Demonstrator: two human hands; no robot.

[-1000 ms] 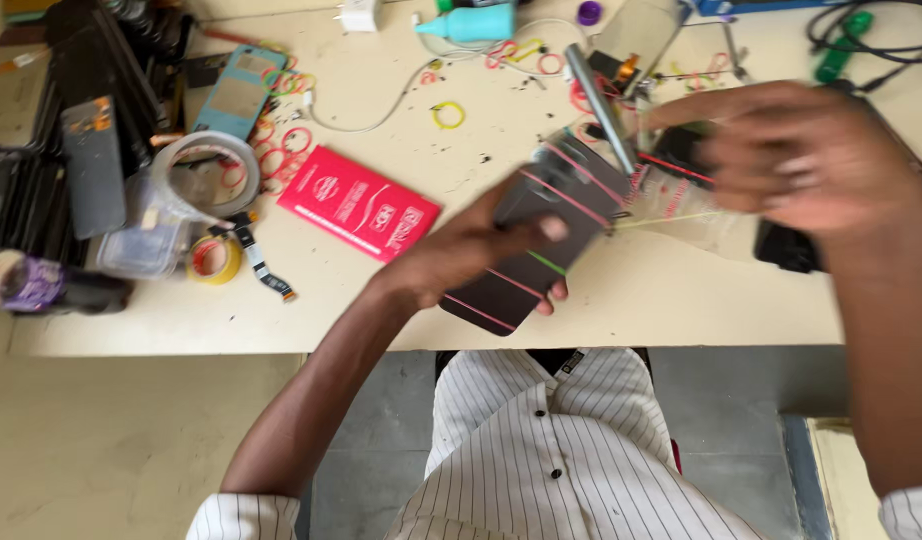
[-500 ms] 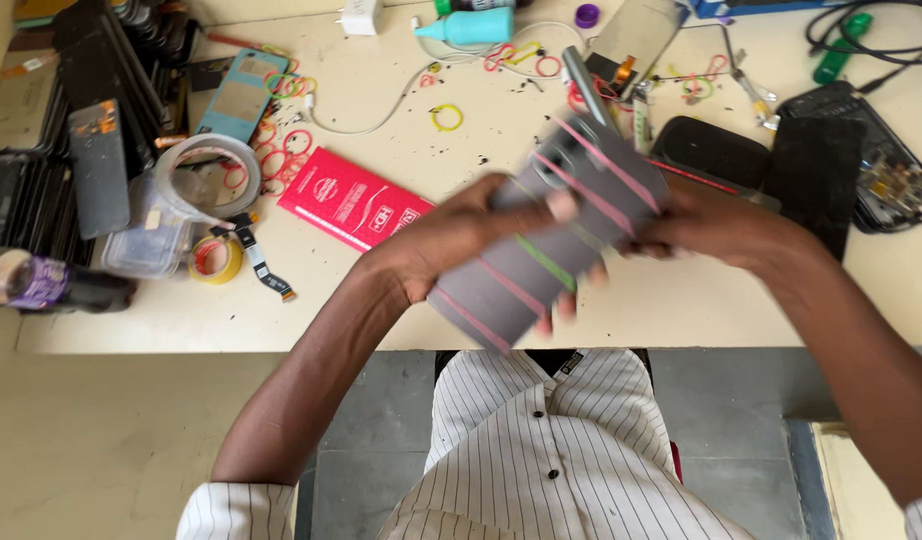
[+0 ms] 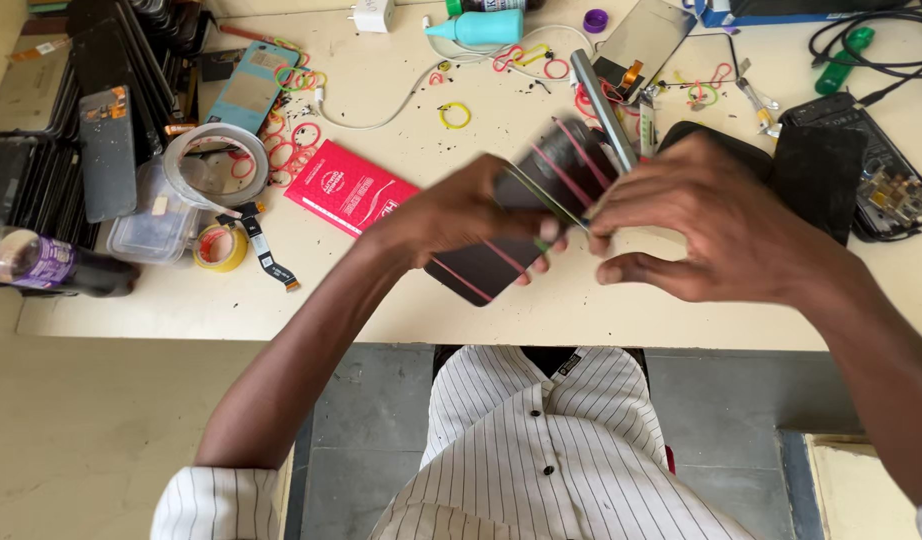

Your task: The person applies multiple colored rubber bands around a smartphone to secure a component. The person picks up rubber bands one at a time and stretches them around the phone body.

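Right hand (image 3: 721,230) lifted, fingers pinching green band | left hand (image 3: 461,215) fingers clasp banded phone (image 3: 541,200)

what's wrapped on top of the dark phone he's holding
Red rubber bands and a yellow-green one cross the dark phone, held by the left hand. The right hand covers its upper end.

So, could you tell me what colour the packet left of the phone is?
Red packet, clearest in the head view.

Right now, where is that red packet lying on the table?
In the head view the red packet lies flat left of centre on the table, just left of the left hand and right of the tape roll.
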